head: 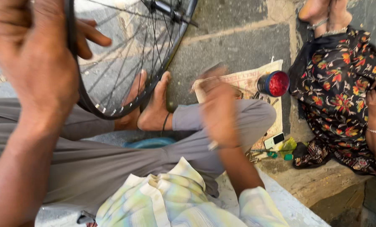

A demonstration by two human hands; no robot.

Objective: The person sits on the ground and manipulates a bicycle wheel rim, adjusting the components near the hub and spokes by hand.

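The bicycle wheel fills the upper left of the frame, a bare rim with thin spokes, its lower edge resting against the person's bare feet at centre. The left hand, large and close to the camera at the far left, wraps the rim, its fingers curled through to the spoke side and closed on it. With one hand and two feet as the only supports, the wheel could, I judge, roll or twist off the feet if that hold loosens.

The right hand sits right of centre, blurred; it seems to hold something slim, but I cannot tell how its fingers stand. A hand moving that fast near the spokes risks catching a fingertip between them.

Behind it a sheet of newspaper lies on the stone floor, carrying a small open can of red stuff at upper right. It stands near the bent knee, and a shift of the leg could tip it. Another person in a flowered dress sits just beside the paper at the right edge, within reach of any spill.
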